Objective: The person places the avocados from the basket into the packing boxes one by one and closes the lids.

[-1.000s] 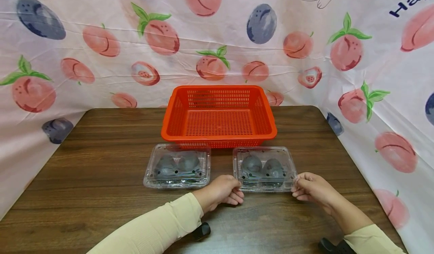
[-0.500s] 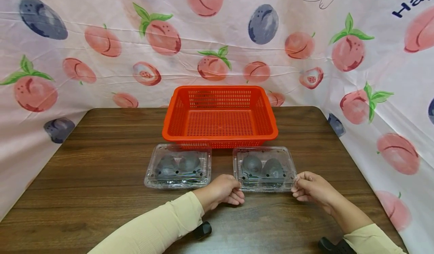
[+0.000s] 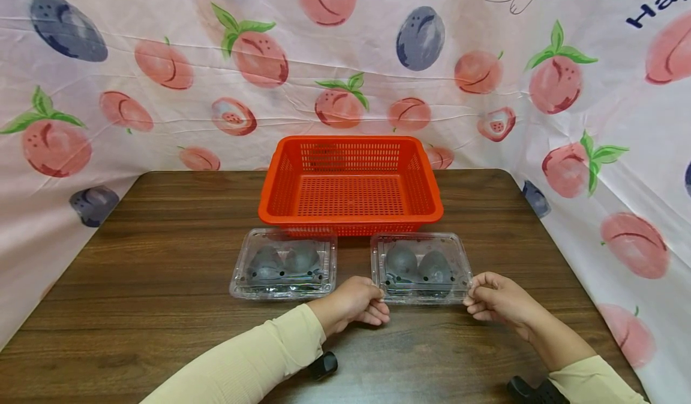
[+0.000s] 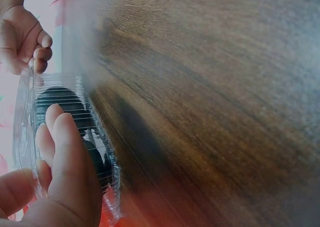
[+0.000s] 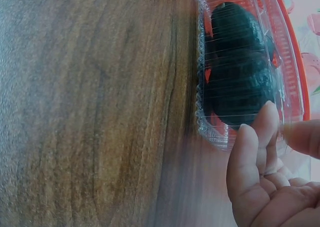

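Note:
Two clear plastic clamshell boxes lie side by side on the brown wooden table [image 3: 140, 308], each with two dark green, avocado-like fruits inside. At the near left corner of the right-hand box [image 3: 418, 300], my left hand [image 3: 353, 305] pinches the rim between thumb and fingers. My right hand [image 3: 499, 301] pinches the same box at its near right corner. In the right wrist view the dark fruits [image 5: 240, 77] show through the ribbed plastic, and the thumb and fingertips meet at the rim. The left wrist view shows the fingers [image 4: 70, 157] over the box's side.
An open orange-red plastic basket [image 3: 351, 219] stands behind the boxes near the table's back. The left-hand box [image 3: 281, 296] sits just left of my left hand, its far edge overlapping the basket's front in this view. A fruit-printed cloth [image 3: 367, 38] hangs around the table.

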A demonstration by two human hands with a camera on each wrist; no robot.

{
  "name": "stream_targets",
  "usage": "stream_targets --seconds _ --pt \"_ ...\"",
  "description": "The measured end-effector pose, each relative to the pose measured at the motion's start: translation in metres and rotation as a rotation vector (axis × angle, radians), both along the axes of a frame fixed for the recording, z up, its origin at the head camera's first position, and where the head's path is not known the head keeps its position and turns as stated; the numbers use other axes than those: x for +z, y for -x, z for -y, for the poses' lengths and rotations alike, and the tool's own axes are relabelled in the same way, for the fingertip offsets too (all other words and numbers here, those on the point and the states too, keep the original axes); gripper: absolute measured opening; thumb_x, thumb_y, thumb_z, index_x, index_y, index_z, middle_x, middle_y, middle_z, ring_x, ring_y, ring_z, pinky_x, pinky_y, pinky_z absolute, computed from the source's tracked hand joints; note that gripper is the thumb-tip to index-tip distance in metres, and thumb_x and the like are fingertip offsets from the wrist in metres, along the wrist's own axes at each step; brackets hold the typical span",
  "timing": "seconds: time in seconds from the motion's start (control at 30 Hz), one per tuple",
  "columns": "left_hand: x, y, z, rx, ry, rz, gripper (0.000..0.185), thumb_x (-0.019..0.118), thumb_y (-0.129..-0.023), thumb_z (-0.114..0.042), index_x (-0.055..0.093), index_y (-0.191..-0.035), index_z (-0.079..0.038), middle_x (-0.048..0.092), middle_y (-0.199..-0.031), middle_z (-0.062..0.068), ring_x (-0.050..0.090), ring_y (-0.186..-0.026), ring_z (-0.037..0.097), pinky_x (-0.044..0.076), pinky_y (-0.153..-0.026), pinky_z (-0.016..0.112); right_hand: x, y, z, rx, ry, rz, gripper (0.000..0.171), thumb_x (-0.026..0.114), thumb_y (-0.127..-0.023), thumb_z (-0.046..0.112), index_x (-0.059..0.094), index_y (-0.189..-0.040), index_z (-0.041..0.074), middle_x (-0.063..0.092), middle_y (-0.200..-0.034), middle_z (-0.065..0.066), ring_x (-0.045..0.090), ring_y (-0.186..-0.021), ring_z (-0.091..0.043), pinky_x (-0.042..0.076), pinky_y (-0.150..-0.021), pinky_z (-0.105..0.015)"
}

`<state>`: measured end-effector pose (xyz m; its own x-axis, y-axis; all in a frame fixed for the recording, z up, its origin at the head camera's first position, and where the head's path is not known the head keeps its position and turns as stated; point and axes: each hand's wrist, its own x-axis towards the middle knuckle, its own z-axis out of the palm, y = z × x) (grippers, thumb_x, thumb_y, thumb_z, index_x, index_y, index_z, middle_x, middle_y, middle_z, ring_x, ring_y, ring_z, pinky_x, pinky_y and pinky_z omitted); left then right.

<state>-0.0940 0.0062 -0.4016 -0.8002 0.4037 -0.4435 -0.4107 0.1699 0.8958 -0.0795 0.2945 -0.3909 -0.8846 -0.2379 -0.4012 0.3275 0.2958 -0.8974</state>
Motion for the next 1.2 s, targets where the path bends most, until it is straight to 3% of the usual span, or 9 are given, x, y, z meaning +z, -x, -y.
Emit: stream_targets --seconds 0.4,0.73,1.2 --pt "0.0016 -0.0002 -0.0004 0.006 0.008 0.005 0.014 0.041 -0.099 -0.004 0.052 -0.095 0.003 0.061 -0.074 0.006 0.063 -0.062 0.011 0.055 -0.061 0.027 -0.0013 0.0022 -0.0004 -0.014 0.005 0.001 0.009 0.043 -0.098 0.006 0.047 -0.102 0.0 0.061 -0.089 -0.004 0.062 -0.078 -0.013 0.053 -0.073 -0.028" --pt "0.0017 0.0003 -0.002 0.011 0.02 -0.005 0.014 0.042 -0.099 -0.007 0.05 -0.09 0.0 0.062 -0.076 0.008 0.063 -0.063 0.012 0.056 -0.063 0.029 -0.0007 0.0041 -0.0004 -0.034 -0.04 0.001 0.019 0.041 -0.101 0.011 0.045 -0.11 -0.005 0.059 -0.095 -0.008 0.062 -0.083 -0.017 0.053 -0.078 -0.03" --pt "-0.0003 0.0016 -0.0044 0.022 0.024 -0.015 0.013 0.042 -0.098 -0.007 0.05 -0.09 0.0 0.061 -0.075 0.007 0.062 -0.061 0.011 0.055 -0.061 0.028 -0.0042 0.0052 -0.0007 -0.046 -0.032 -0.003 0.023 0.04 -0.102 0.012 0.044 -0.114 -0.007 0.059 -0.095 -0.007 0.062 -0.082 -0.015 0.053 -0.076 -0.03"
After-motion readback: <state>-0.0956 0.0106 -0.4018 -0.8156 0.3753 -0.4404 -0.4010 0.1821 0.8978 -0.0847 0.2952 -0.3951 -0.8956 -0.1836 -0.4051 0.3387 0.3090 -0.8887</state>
